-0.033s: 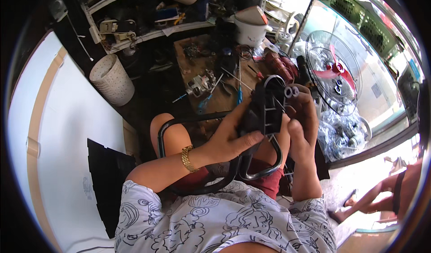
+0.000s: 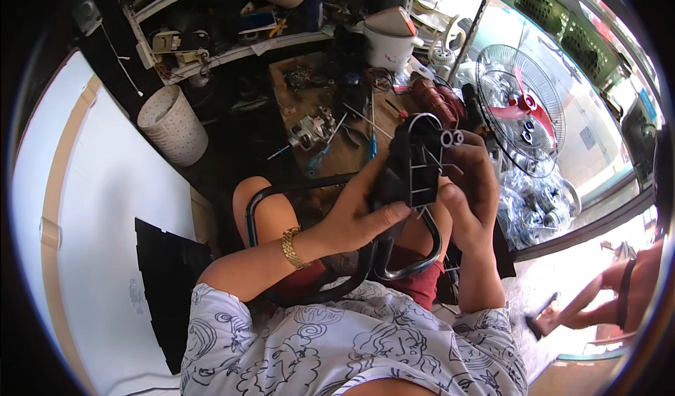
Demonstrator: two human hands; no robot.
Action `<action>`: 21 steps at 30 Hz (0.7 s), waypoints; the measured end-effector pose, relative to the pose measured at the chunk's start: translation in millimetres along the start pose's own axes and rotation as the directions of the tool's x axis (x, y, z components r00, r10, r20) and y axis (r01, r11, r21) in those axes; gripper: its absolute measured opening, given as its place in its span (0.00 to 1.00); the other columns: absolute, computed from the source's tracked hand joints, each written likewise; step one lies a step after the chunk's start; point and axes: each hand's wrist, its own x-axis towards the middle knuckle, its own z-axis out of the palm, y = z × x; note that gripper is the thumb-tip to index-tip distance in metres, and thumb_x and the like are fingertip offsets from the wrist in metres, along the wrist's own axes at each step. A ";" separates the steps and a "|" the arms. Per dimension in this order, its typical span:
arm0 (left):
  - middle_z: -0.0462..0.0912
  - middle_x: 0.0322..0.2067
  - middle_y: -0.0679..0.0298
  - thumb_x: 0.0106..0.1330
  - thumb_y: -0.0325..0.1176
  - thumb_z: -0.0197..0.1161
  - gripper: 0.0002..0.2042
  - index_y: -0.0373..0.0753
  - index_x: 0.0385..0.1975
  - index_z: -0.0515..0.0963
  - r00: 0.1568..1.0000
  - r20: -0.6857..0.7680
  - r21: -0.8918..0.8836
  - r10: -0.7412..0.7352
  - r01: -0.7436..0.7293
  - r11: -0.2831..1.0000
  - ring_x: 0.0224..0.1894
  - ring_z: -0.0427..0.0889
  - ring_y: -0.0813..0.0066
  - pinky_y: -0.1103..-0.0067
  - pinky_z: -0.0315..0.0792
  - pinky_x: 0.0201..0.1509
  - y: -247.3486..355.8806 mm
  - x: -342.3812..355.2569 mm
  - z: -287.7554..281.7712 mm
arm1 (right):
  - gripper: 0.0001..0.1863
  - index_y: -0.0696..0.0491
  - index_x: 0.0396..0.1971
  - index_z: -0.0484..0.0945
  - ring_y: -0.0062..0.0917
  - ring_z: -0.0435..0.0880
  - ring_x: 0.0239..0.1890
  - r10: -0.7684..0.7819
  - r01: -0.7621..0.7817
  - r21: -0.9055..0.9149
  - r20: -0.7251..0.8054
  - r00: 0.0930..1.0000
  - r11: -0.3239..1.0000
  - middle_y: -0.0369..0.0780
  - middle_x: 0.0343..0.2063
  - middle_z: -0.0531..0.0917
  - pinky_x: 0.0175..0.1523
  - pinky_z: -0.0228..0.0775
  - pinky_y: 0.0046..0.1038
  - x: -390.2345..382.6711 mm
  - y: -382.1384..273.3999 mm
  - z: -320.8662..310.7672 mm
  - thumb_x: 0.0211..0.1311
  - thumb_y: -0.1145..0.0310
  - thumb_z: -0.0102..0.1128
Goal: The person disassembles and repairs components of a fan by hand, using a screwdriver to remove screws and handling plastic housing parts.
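My left hand (image 2: 362,216) grips a black plastic part (image 2: 418,167) with a ribbed face and a loop at its top, its thumb pressed across the lower end. My right hand (image 2: 471,192) is curled at the part's right side, around a thin metal piece whose exact shape is partly hidden. Two small pale rings (image 2: 451,138) show at the part's upper right. A bent black tube frame (image 2: 302,188) lies over my lap below the part.
A board (image 2: 309,157) ahead holds a metal motor (image 2: 306,132), screwdrivers and a red drill-like tool (image 2: 429,97). A red-bladed fan (image 2: 524,100) stands right, a patterned bin (image 2: 172,125) left, beside a white panel (image 2: 105,220). Another person's leg (image 2: 590,297) is at lower right.
Both hands and the black part have shifted very slightly up and left in view. The other person's leg at lower right has moved.
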 end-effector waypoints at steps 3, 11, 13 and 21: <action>0.69 0.56 0.58 0.63 0.36 0.65 0.36 0.30 0.66 0.53 1.000 0.001 0.021 0.007 -0.007 1.000 0.59 0.68 0.76 0.78 0.63 0.61 1.1 -3.5 0.8 | 0.23 0.62 0.49 0.70 0.25 0.75 0.47 0.009 0.000 -0.135 0.067 0.998 0.991 0.45 0.55 0.66 0.52 0.68 0.29 2.1 -6.3 -0.7 0.60 0.61 0.62; 0.71 0.51 0.61 0.58 0.32 0.69 0.34 0.33 0.61 0.58 0.999 -0.046 -0.062 -0.016 0.013 0.998 0.51 0.71 0.79 0.78 0.66 0.57 -16.2 -16.6 4.8 | 0.24 0.63 0.25 0.69 0.35 0.78 0.42 -0.389 0.326 -0.396 -0.088 0.917 0.858 0.50 0.39 0.74 0.45 0.75 0.34 -4.3 -29.9 -8.8 0.68 0.54 0.46; 0.76 0.48 0.64 0.50 0.36 0.75 0.37 0.34 0.59 0.64 0.955 0.265 0.065 0.134 -0.157 0.986 0.48 0.75 0.81 0.81 0.70 0.51 -18.8 -14.5 0.3 | 0.20 0.58 0.25 0.64 0.36 0.78 0.26 -0.254 0.242 -0.089 -0.180 0.950 0.966 0.49 0.31 0.71 0.29 0.79 0.34 -15.4 -63.2 -6.7 0.69 0.56 0.45; 0.80 0.29 0.68 0.50 0.31 0.72 0.18 0.36 0.39 0.74 0.860 0.505 -0.043 -0.070 0.107 0.993 0.34 0.77 0.83 0.80 0.71 0.42 -11.2 -21.4 11.5 | 0.19 0.53 0.23 0.63 0.41 0.81 0.23 0.082 -0.043 0.717 -0.020 0.996 0.696 0.46 0.22 0.74 0.45 0.77 0.47 -38.3 -68.2 -38.9 0.71 0.56 0.47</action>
